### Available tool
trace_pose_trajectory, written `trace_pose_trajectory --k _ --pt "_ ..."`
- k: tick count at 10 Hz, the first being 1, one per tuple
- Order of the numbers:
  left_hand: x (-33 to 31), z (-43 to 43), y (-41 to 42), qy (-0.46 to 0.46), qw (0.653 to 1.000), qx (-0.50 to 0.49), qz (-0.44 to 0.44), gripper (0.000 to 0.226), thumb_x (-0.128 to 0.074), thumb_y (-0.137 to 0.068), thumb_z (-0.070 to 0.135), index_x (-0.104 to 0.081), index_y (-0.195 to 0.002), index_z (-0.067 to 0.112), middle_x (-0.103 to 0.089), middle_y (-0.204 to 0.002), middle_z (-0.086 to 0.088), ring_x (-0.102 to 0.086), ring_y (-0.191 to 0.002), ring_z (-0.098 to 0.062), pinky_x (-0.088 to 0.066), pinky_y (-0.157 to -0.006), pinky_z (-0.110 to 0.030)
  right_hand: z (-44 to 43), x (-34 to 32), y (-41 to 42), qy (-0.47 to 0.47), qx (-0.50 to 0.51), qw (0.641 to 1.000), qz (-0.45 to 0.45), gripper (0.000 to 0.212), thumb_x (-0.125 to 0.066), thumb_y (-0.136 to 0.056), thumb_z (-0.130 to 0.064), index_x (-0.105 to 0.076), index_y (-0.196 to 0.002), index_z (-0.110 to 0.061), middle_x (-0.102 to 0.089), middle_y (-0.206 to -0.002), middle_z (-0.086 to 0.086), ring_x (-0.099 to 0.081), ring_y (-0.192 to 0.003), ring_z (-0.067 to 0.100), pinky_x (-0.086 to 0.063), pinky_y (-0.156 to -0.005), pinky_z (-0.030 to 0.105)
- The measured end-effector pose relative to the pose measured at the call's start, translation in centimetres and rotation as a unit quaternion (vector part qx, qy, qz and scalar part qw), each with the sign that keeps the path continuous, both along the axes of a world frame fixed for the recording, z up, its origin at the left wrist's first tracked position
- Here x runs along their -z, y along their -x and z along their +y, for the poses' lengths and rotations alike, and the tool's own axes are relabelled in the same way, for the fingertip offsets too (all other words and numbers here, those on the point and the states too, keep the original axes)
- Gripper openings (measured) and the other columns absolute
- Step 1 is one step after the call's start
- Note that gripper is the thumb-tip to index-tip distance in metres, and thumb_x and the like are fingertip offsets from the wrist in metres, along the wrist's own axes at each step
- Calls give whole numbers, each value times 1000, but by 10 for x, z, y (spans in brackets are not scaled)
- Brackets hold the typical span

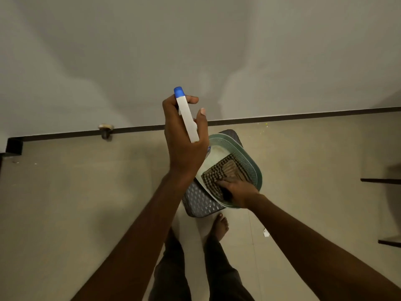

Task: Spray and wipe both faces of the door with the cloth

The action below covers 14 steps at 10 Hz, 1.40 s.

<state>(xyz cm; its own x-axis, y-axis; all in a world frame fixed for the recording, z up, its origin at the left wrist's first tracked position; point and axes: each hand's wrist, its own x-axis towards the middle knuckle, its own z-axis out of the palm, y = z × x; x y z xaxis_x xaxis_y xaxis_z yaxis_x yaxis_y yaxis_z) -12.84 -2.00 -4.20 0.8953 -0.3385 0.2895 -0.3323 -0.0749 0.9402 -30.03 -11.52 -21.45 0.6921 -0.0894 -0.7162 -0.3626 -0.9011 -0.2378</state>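
- Watching the head feed from my desk: the left hand (184, 146) is wrapped round a slim white plastic spray bottle (187, 118) with a blue tip. It's held up above and left of the oval green plastic tray (249, 156), index finger and thumb loose near the top.
- The right hand (238, 192) is down in that tray, fingers curled onto the near edge of the brown-and-cream checked cloth (223, 172). It looks like a proper grip to me (the cloth isn't lifted yet).
- Under the tray is a grey perforated plastic stool (198, 203).
- Beyond the tray is a big plain pale door (195, 51), or so I reckon (could be wall, honestly).
- For this step I'd bunch the cloth up and lift it straight out so the tray doesn't skid on the stool.
- Then I'd point the blue tip at the panel, spray high, and wipe downward before drips run.
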Motion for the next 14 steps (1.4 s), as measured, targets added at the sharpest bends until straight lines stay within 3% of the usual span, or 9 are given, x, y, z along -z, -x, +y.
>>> trace_pose_trajectory --k 2,4,7,8,9,10,11,13,14 --pt "20 -21 12 -4 1000 26 -16 31 -68 -89 3 -46 -111 8 -57 -102 8 -57 -65 -15 -56 -61 -36 6 2 19 -48 193 978 -68 50 -69 -88 -12 -59 -135 -26 -60 -137 1 -58 -121 20 -47 -101 30" --pt "57 -42 27 -21 998 48 -23 37 -72 -88 5 -48 -115 -4 -61 -98 -4 -60 -69 -10 -55 -66 -23 0 -6 25 -78 353 920 -149 54 -55 -79 15 -67 -124 -12 -62 -131 9 -58 -121 27 -47 -103 35" --pt "109 -49 42 -65 997 51 -2 42 -74 -88 13 -51 -119 -2 -64 -89 -10 -62 -68 -14 -53 -65 -17 3 -10 21 -55 403 883 -235 49 -54 -85 16 -67 -124 -12 -62 -130 9 -57 -122 26 -50 -105 40" --pt "120 -50 45 -87 995 54 7 51 -74 -88 21 -49 -123 -5 -64 -93 -16 -64 -73 -20 -56 -70 -21 1 -13 22 -54 409 880 -236 44 -54 -87 14 -67 -123 -10 -62 -131 9 -56 -124 26 -50 -106 41" --pt "128 -53 40 -91 994 57 25 71 -74 -86 39 -40 -132 -4 -59 -110 -20 -64 -91 -29 -58 -81 -36 -1 -14 23 -51 415 875 -245 42 -56 -88 13 -68 -120 -11 -64 -130 8 -58 -123 25 -51 -105 42" --pt "125 -52 38 -106 990 87 44 93 -85 -74 33 -30 -139 -4 -45 -135 -11 -51 -120 -19 -50 -99 -26 -4 -20 23 -51 422 867 -260 40 -56 -86 13 -70 -116 -10 -66 -126 8 -60 -119 25 -52 -104 43" --pt "122 -46 35 -141 983 104 52 105 -91 -67 27 -26 -144 -3 -39 -142 -15 -42 -128 -17 -42 -103 -22 -7 -33 22 -54 433 848 -299 39 -55 -84 16 -71 -112 -7 -68 -119 10 -62 -112 25 -52 -101 39" --pt "104 -20 26 -226 958 145 99 110 -84 -71 4 -12 -153 4 -32 -145 -19 -53 -121 -34 -54 -90 -35 -25 -65 10 -38 427 835 -346 31 -59 -86 8 -72 -109 -8 -71 -110 7 -63 -101 18 -49 -89 25" --pt "77 -11 21 -247 945 170 132 111 -83 -77 9 -5 -156 9 -21 -156 -13 -40 -127 -15 -40 -94 -20 -31 -95 -3 -32 425 820 -382 28 -57 -87 8 -72 -107 -5 -71 -108 7 -62 -98 16 -43 -83 18"
